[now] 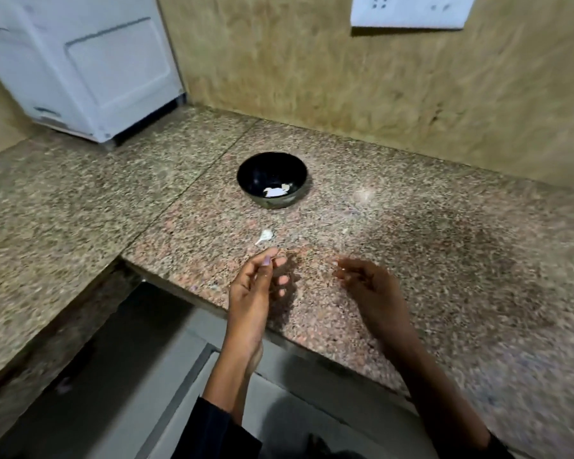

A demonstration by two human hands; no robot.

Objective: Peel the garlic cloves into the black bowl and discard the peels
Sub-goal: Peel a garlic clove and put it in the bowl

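Note:
The black bowl (272, 178) stands on the granite counter (411, 246) and holds a few white garlic pieces (275, 191). One whitish garlic clove (265, 236) lies on the counter between the bowl and my hands. Just in front of that clove, my left hand (257, 289) pinches a small pale purplish bit of garlic peel (267, 260) between thumb and forefinger. My right hand (368, 286) hovers over the counter to the right, blurred, with fingers loosely curled and nothing visible in it.
A white appliance (80, 61) stands at the back left corner. A white socket plate (408, 9) is mounted on the tan wall (312, 77). The counter's front edge runs under my wrists, with grey floor (130, 376) below it.

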